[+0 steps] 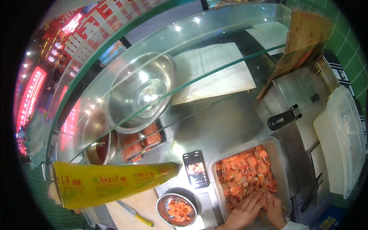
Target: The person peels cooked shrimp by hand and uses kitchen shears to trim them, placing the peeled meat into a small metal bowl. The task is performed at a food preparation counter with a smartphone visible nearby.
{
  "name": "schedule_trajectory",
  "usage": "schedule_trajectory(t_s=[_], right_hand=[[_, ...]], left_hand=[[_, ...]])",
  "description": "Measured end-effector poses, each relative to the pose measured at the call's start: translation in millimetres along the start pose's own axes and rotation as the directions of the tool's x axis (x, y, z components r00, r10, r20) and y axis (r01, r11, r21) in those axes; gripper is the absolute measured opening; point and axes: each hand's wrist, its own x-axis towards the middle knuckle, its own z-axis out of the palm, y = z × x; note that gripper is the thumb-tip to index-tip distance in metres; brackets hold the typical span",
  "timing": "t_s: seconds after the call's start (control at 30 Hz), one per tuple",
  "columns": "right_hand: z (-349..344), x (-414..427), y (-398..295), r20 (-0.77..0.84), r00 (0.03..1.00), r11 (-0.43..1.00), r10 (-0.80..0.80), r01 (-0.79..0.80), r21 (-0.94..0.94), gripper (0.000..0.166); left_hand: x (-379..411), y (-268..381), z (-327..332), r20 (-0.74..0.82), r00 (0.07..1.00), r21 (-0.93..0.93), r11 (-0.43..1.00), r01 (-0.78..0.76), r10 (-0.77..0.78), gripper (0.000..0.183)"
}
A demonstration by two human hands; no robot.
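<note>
Both of my hands are together over the front of a plastic tub [281,161] full of cooked orange shrimp [244,172]. My left hand [245,210] reaches in from the lower left, its fingertips on a shrimp. Close against it, my right hand [274,208] pinches at the same spot; the held piece is mostly hidden by the fingers. Left of the tub stands a small steel bowl [158,211] with peeled shrimp [178,211] in it. A smartphone [196,169] with a lit screen lies between them, above the small bowl.
A yellow cling film roll box [115,182] juts in at left over a cutting board [115,214] with a yellow-handled knife [135,214]. Behind are a large steel bowl [141,89], a steel pot [110,149] and glass shelving. At right are a black clip handle [283,117] and a lidded plastic bin [336,138].
</note>
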Motion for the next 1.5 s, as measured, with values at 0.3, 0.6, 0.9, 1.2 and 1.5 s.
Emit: schedule_trajectory(t_s=[0.3,0.6,0.9,1.2,1.5], right_hand=[[1,-10,16,0.054,0.993,0.992,0.109,-0.112,0.057,0.041],[-1,-17,27,0.129,0.957,0.944,0.259,-0.279,0.178,0.043],[-1,-17,-24,0.121,0.986,0.975,-0.113,0.133,-0.176,0.028],[2,-15,-28,0.081,0.988,0.977,-0.133,0.144,-0.154,0.029],[5,-13,-25,0.066,0.997,0.994,-0.030,0.036,-0.103,0.036]], left_hand=[[-14,5,21,-0.049,0.999,0.084,0.996,-0.012,0.016,0.030],[-4,-3,11,0.032,0.999,-0.087,0.996,-0.009,0.012,0.026],[-6,-1,8,0.160,0.987,-0.107,0.994,0.033,-0.015,0.031],[-21,-16,42,0.207,0.978,-0.127,0.992,0.005,0.022,0.031],[-16,-10,27,0.139,0.941,-0.467,0.817,0.338,-0.310,0.028]])
